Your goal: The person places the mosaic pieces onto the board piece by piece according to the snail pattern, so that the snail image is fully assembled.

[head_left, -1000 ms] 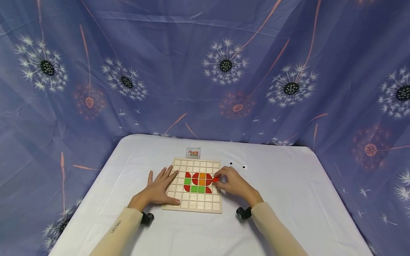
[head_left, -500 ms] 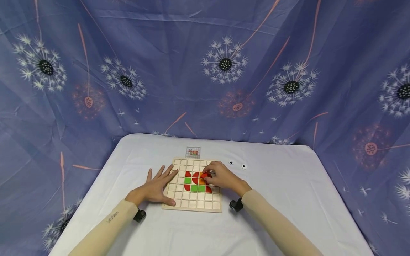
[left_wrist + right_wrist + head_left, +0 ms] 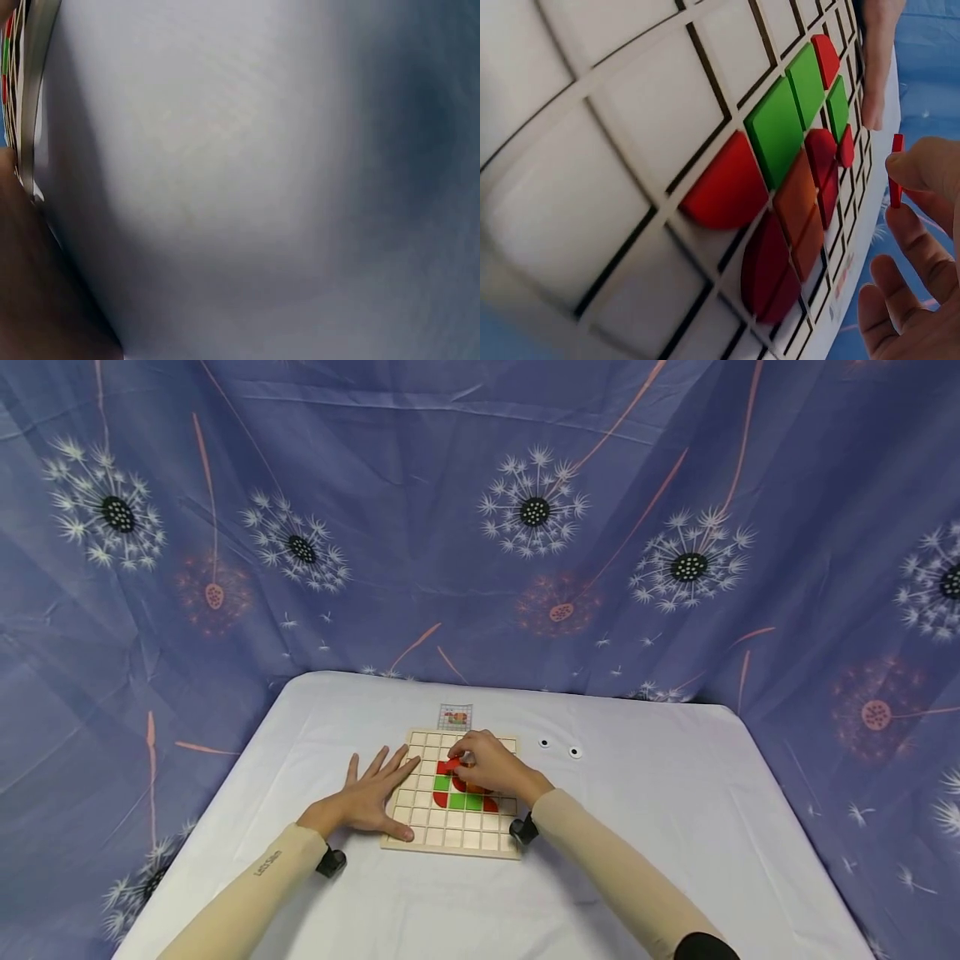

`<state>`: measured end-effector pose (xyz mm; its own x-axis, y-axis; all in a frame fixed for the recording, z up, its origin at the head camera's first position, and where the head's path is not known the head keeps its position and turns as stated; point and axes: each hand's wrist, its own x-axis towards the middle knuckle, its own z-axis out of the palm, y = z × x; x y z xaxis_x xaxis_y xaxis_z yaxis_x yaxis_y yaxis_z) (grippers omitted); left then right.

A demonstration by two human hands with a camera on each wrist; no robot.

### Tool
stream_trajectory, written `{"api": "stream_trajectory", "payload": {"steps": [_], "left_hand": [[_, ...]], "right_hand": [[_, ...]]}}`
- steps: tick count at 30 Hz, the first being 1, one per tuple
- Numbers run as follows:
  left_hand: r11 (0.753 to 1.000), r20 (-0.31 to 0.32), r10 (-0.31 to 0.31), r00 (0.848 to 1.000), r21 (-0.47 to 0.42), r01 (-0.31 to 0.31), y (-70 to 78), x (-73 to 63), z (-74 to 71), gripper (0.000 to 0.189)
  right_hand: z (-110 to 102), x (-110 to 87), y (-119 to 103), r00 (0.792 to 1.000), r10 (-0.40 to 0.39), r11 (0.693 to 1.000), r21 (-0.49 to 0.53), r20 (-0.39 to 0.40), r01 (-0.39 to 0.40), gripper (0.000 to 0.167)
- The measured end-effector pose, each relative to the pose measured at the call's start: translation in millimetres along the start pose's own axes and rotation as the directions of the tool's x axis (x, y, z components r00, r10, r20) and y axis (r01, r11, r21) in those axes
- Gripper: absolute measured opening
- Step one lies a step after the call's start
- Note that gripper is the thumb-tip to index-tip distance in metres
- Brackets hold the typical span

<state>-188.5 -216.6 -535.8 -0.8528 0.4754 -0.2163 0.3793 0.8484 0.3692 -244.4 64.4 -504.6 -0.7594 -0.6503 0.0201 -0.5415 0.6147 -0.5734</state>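
A wooden grid board (image 3: 420,837) lies on the white table with green, orange and red tiles in its cells. In the head view my left hand (image 3: 366,802) rests on the board's left side, fingers spread. My right hand (image 3: 491,766) is over the upper middle of the board and pinches a red tile (image 3: 897,172) between thumb and index finger. The right wrist view shows this tile edge-on, raised off the board. Green tiles (image 3: 774,133), orange tiles (image 3: 796,196) and rounded red tiles (image 3: 727,187) sit in the grid; my right hand partly hides them in the head view.
A small pattern card (image 3: 455,717) lies just behind the board. Two white discs with black dots, a nearer disc (image 3: 575,752) and a farther disc (image 3: 544,743), lie right of the board. A blue dandelion-print curtain (image 3: 420,527) hangs behind the table.
My right hand has moved left across the board with the red tile, from its right side to the upper left of the coloured tiles. My left hand has stayed on the board's left side.
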Motion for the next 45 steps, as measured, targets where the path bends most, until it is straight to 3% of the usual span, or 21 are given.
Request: {"api": "stream_trajectory", "payload": {"steps": [18,45], "left_hand": [[1.0,-0.015,0.01,1.0,0.002,-0.01,2.2,-2.0,1.1,0.131],[1.0,-0.01,-0.008,1.0,-0.002,0.008,1.0,-2.2,0.4,0.131]], "right_hand": [[27.1,30.9,-9.1,1.0,-0.018,0.995,-0.102,-0.021,0.015,0.023],[33.0,37.0,-17.0,1.0,-0.029,0.997,-0.07,0.006,0.029,0.023]]}}
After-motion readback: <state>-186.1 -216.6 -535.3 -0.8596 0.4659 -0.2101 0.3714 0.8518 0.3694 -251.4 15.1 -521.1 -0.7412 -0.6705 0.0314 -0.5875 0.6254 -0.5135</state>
